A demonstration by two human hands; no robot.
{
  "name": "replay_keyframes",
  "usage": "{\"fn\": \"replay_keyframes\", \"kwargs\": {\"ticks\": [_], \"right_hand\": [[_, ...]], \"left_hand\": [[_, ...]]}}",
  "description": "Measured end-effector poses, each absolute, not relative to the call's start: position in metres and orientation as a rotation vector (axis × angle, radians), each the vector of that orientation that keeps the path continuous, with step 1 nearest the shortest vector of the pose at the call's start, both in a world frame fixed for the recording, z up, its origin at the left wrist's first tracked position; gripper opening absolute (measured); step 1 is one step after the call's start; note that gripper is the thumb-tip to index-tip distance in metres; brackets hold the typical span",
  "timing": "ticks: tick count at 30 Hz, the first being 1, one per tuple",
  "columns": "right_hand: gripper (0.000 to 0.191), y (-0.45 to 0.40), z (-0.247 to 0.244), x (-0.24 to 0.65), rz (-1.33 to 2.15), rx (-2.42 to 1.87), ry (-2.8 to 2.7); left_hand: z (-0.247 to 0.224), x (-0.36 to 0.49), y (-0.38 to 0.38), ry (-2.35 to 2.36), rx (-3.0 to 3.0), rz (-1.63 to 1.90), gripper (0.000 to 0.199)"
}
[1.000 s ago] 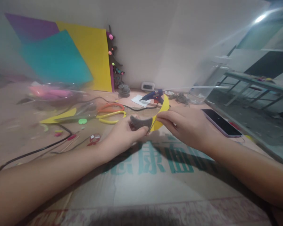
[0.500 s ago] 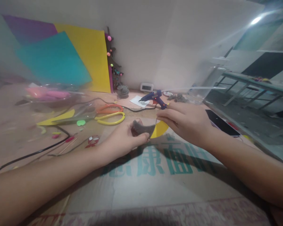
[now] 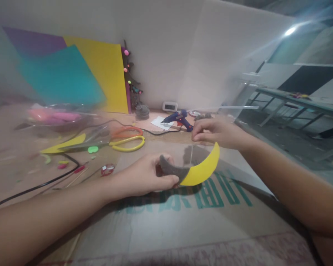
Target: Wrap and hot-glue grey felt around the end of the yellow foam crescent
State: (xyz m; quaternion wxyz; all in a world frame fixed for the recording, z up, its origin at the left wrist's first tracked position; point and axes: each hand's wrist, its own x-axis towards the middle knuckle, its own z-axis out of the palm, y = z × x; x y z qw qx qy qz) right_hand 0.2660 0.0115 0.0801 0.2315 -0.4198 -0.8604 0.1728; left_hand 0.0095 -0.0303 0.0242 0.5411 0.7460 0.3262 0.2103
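A crescent cut from a yellow sheet (image 3: 202,171) is pinched by my left hand (image 3: 151,173), thumb in front and fingers behind. Its left half carries a fuzzy dark grey covering (image 3: 173,169) that looks like wound yarn; the right half is bare yellow. From near the middle of the crescent a thin strand of yarn (image 3: 191,155) rises to my right hand (image 3: 213,132). The right fingertips are pressed together at its upper end, above and behind the crescent.
Behind my hands lie a blue glue gun (image 3: 177,120) on white paper and a small white clock (image 3: 170,106). Scissors (image 3: 127,142) and scraps are left. Coloured sheets (image 3: 111,74) lean on the wall beside a decorated branch (image 3: 130,81). Printed cardboard (image 3: 155,229) covers the front.
My right hand has moved up and away from the crescent, drawing the strand taut. The crescent's yellow end, formerly partly behind that hand, now shows fully.
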Motion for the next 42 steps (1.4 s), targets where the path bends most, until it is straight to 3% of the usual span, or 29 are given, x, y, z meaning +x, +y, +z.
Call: {"fn": "replay_keyframes", "kwargs": {"ticks": [6,8,14,19,23,25,31,42], "right_hand": [[0.015,0.019,0.045,0.251,0.322,-1.077,-2.293],[0.025,0.015,0.041,0.244,0.356,-1.065,-2.173],[0.025,-0.001,0.034,0.229,1.083,-1.031,-1.620],[0.031,-0.015,0.014,0.219,1.253,-1.097,-1.492],[0.033,-0.017,0.006,0.218,1.267,-1.122,-1.392],[0.035,-0.016,0.004,0.219,1.251,-1.111,-1.394],[0.040,-0.020,0.006,0.214,1.245,-1.159,-1.396],[0.042,-0.022,0.005,0.212,1.291,-1.170,-1.395]], "left_hand": [[0.019,0.015,-0.020,0.780,1.540,0.679,0.012],[0.015,0.015,-0.014,0.803,1.469,0.756,0.015],[0.008,0.013,-0.007,0.866,1.430,0.867,0.028],[0.008,0.013,-0.007,0.914,1.642,0.850,0.033],[0.003,0.010,-0.004,0.984,1.917,1.148,0.068],[0.001,0.008,-0.003,0.948,2.153,1.231,0.076],[-0.001,0.005,-0.001,0.917,2.522,1.238,0.050],[0.000,0.006,-0.001,0.942,2.542,1.237,0.034]]}}
